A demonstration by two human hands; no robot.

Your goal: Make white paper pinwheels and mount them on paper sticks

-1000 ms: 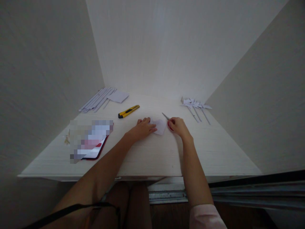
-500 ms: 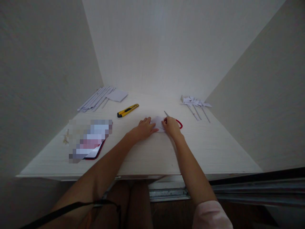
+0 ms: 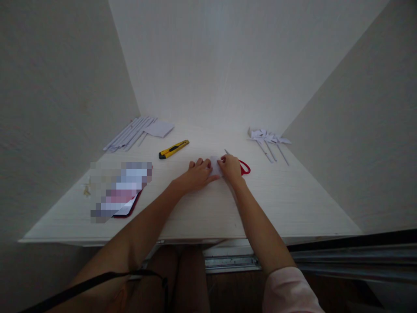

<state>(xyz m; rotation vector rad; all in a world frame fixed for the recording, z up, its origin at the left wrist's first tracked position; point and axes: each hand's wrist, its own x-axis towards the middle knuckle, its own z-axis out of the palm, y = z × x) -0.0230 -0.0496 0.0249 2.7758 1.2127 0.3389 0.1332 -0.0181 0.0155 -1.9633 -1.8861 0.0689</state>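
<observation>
Both hands on paper (flat)

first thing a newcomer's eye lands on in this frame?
Both hands meeting at the table's middle: the left hand and right hand press on a small white paper, with red-handled scissors lying just right of them. Next, the yellow utility knife further back to the left, and the cluster of white paper pinwheels at the far right by the wall.

Both forearms reach forward, the left hand lying flat, palm down, the right hand curled, fingertips nearly meeting.
</observation>
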